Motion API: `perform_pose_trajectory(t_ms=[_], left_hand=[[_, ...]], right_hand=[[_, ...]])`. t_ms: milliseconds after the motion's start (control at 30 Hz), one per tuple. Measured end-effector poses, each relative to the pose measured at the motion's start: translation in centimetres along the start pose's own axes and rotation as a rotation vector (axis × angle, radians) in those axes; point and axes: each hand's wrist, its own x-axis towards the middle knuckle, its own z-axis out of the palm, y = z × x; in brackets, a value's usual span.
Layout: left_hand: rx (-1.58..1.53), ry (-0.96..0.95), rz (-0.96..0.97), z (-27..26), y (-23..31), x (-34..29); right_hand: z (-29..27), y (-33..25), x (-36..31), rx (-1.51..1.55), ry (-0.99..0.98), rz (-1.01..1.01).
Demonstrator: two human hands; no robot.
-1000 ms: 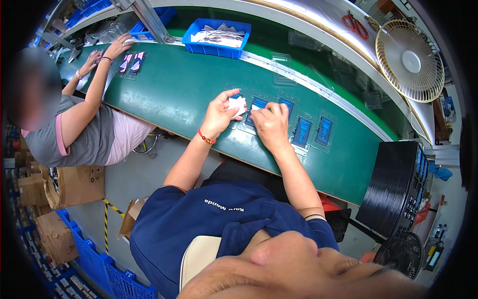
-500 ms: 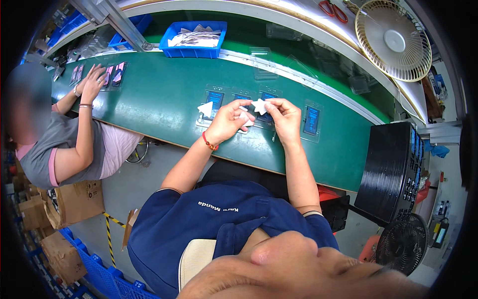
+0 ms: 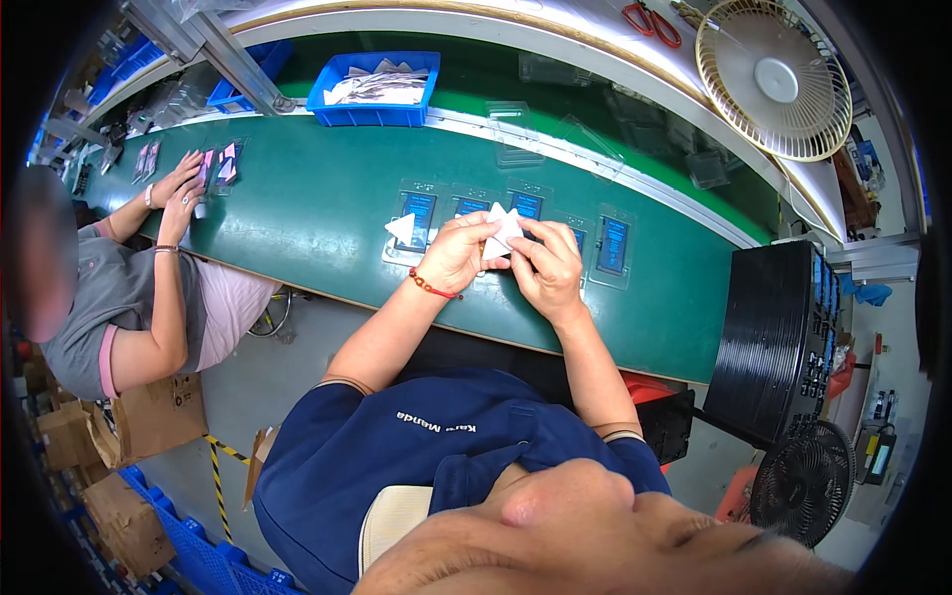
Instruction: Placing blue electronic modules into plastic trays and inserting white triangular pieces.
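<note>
Between my two hands is a small white pointed piece (image 3: 503, 234), like folded paper or card. My left hand (image 3: 456, 256) pinches it from the left, with a red beaded bracelet at that wrist. My right hand (image 3: 550, 266) has thumb and fingers closed on its right side. Fingers partly cover the piece, so I cannot tell whether it is one or a few stacked. Another white triangular piece (image 3: 402, 229) lies on a clear plastic tray holding a dark blue rectangle (image 3: 421, 210). Similar clear trays with a blue rectangle (image 3: 526, 204) lie just beyond my hands, and one tray (image 3: 613, 248) lies to the right.
A blue bin (image 3: 375, 111) of white pieces stands at the back of the green table (image 3: 297, 188). At the left, a co-worker's hands (image 3: 180, 188) rest by pink-and-dark packages (image 3: 228, 164). A black ridged case (image 3: 769, 337) and a fan (image 3: 775, 79) are at the right.
My hands have come closer together, and the white piece from my right fingers now meets the one in my left. The co-worker's hands have shifted slightly. The whole view has tilted a little.
</note>
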Motion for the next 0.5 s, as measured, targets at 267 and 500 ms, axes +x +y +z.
perform_pose_trajectory(t_ms=[267, 500], left_hand=[[0.126, 0.202, 0.194, -0.2, 1.4, 0.1], [0.191, 0.272, 0.245, -0.5, 2.0, -0.4]], right_hand=[[-0.6, 1.0, 0.2, -0.075, 0.066, 0.010], [-1.3, 1.7, -0.1, -0.247, -0.029, -0.103]])
